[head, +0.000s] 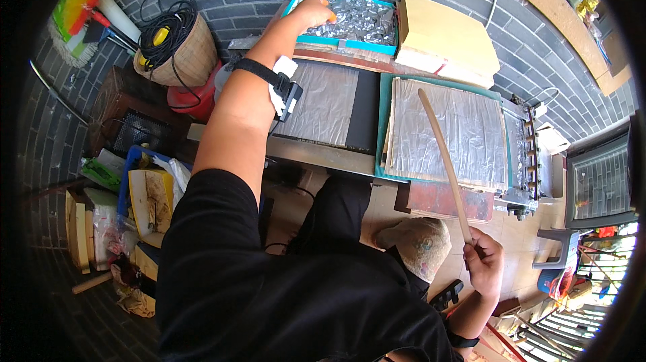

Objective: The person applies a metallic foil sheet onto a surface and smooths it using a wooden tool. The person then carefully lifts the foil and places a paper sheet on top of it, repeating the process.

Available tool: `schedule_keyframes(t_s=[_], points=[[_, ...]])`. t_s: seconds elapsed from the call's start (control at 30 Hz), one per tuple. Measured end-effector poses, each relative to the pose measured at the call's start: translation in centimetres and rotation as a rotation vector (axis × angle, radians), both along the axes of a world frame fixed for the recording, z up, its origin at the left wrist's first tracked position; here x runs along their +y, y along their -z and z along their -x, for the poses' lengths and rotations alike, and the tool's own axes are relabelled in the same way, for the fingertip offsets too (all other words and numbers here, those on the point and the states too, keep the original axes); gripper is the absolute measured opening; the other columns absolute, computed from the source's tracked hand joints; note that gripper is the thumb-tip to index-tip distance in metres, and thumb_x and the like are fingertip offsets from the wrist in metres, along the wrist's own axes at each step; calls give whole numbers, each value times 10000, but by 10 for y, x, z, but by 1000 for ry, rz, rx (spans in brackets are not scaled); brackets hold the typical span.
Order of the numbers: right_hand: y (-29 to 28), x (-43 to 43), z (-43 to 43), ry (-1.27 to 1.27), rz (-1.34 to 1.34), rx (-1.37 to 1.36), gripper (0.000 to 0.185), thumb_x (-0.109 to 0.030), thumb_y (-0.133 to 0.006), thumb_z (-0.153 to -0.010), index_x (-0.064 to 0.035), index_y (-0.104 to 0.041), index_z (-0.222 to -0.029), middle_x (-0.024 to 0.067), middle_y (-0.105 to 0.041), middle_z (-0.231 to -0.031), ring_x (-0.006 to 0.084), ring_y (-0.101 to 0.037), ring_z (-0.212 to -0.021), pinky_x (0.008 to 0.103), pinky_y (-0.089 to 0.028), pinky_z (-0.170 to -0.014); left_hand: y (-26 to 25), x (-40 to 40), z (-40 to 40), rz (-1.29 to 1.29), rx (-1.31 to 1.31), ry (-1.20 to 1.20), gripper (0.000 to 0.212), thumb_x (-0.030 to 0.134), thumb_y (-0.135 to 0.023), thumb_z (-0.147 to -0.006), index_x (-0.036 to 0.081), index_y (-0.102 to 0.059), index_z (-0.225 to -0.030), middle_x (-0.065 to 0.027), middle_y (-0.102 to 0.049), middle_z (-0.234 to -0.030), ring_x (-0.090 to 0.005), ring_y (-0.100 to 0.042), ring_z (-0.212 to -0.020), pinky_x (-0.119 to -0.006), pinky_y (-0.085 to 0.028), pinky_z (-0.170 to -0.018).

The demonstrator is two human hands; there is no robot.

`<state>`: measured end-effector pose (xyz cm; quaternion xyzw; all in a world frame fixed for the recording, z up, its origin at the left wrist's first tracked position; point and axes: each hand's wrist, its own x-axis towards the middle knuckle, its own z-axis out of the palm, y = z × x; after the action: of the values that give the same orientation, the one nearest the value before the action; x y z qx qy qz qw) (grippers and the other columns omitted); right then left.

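My left hand (314, 13) reaches over the left end of a turquoise tray (353, 48) full of crumpled silvery foil scraps (361, 19). An orange covering shows at a fingertip; whether the fingers pinch anything is unclear. Low at the right, my right hand (484, 261) grips one end of a long, thin wooden stick (444, 155). The stick slants up over a stack of wrinkled silvery foil sheets (469, 135), which lies on a green mat (384, 125). Left of the mat, another foil sheet (328, 104) lies on a dark surface, partly behind my left forearm.
A tan paper-topped stack (444, 29) stands right of the tray, against the brick wall. At the left are a basket (202, 54) of black cable and a blue crate (122, 185) of odds and ends. A grey stool (560, 248) stands at the right.
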<state>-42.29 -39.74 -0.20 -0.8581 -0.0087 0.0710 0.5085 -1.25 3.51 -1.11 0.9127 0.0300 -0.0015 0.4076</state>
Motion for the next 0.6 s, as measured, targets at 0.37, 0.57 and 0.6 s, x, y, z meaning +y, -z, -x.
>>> schedule_keyframes(t_s=[0.37,0.57,0.6], points=[[5,-2,-3,-6,12,12,336,70,-495,-841,35,-577,-1165,-35,-464,-607,35,-400,-497,197,-318,-467,22,-10,-22,-413,-121,54,695,194,-729,-690,45,-480,-1321,-163,-565,-1258,-297,-564,-1136,-346,-456,-947],[5,-3,-2,9,19,15,330,58,-501,-840,41,-578,-1160,-34,-467,-604,36,-404,-495,196,-321,-466,31,-30,-21,-417,-131,62,715,194,-732,-688,32,-460,-1329,-175,-560,-1258,-294,-559,-1142,-344,-457,-946],[4,-2,-2,38,5,24,327,80,-520,-816,44,-589,-1134,-26,-476,-611,39,-410,-519,197,-329,-483,30,-33,-19,-438,-124,60,706,193,-726,-690,31,-461,-1325,-177,-560,-1256,-296,-558,-1143,-346,-458,-946]])
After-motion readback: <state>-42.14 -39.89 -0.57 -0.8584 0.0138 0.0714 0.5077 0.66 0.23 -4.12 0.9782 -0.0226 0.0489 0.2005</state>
